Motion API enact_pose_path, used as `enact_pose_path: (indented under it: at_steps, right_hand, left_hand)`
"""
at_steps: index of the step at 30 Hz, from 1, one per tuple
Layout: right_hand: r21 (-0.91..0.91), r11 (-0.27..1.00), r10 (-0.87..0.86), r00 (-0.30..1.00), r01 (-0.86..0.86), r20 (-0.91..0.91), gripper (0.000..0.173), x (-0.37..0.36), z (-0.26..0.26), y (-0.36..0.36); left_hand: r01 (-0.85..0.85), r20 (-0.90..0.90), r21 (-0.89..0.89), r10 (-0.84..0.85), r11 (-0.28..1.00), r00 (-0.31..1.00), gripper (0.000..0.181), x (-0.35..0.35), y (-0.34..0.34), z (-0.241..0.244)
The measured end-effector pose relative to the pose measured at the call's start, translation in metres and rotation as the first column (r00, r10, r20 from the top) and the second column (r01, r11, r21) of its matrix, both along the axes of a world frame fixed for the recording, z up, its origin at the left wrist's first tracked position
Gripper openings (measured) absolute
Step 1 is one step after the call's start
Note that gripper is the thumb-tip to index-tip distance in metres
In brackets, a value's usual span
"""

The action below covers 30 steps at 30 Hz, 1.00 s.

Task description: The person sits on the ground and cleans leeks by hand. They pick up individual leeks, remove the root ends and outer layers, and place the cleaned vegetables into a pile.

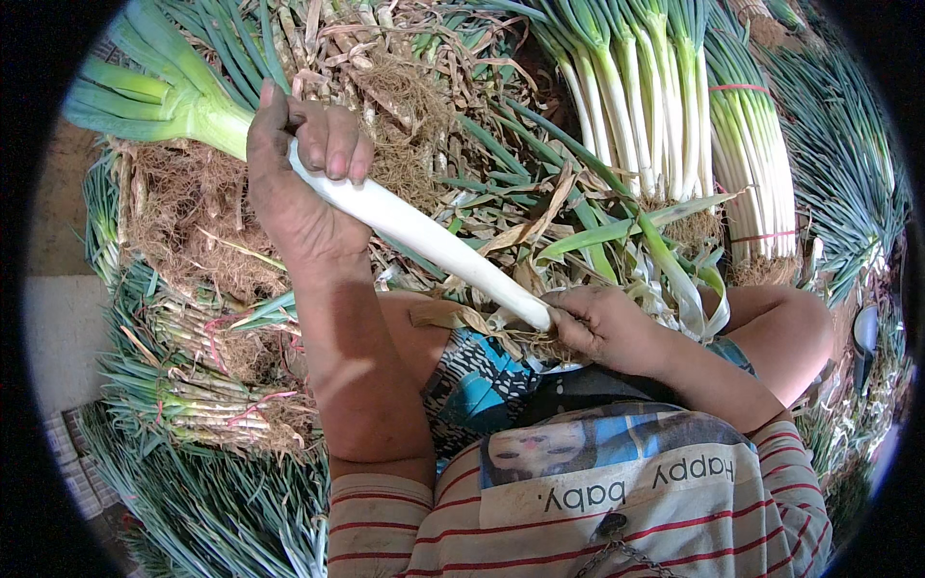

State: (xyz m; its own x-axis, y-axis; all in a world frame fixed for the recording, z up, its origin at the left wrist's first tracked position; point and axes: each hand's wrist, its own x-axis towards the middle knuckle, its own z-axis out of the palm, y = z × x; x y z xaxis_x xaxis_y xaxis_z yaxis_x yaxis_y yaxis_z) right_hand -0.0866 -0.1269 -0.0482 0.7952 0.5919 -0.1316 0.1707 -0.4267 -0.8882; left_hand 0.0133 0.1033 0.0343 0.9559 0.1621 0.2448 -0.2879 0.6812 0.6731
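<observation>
My left hand (311, 166) is closed around the upper white shank of a large leek-like green onion (433, 227), just below its fanned green leaves at the upper left. The white shank slants down to the right across my lap. At its root end, my right hand (596, 325) has thumb and fingers pinched on the roots, which the fingers partly hide. The shank looks smooth and clean. Stripped leaves (650, 231), green and pale, lie just beyond my right hand.
Upright peeled green onions (650, 108) and a bundle tied with red bands (755, 159) stand at the upper right. Unpeeled rooty stalks (361, 72) lie ahead. Small tied bundles (217, 404) and a green leafy heap (217, 498) are at the left. A dark-handled tool (863, 347) lies far right.
</observation>
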Motion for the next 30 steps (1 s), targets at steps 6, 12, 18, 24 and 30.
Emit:
enact_pose_path:
  at_steps: [6,12,18,24,30]
  right_hand:
    - [-0.046,0.993,-0.116,0.978,0.11,-0.173,0.018,0.004,-0.002,0.002]
    - [-0.012,0.978,-0.202,0.938,0.207,-0.283,0.02,0.008,-0.015,0.001]
    - [0.121,0.955,-0.296,0.867,0.27,0.401,0.015,0.009,-0.014,-0.008]
    - [0.315,0.874,-0.384,0.923,0.371,-0.022,0.016,0.016,0.015,-0.019]
    - [0.506,0.815,-0.264,0.959,0.281,-0.107,0.025,0.013,0.043,-0.037]
  left_hand:
    - [0.013,0.014,-0.005,-0.013,1.0,1.0,0.032,-0.001,-0.005,0.001]
    - [0.257,0.093,-0.098,-0.248,0.961,0.964,0.033,-0.001,0.001,0.001]
    - [0.572,0.226,-0.109,-0.54,0.813,0.811,0.035,0.004,0.007,-0.001]
    - [0.722,0.205,-0.114,-0.695,0.682,0.689,0.035,0.001,0.002,-0.008]
    - [0.636,-0.021,-0.063,-0.638,0.769,0.77,0.03,-0.001,-0.012,-0.014]
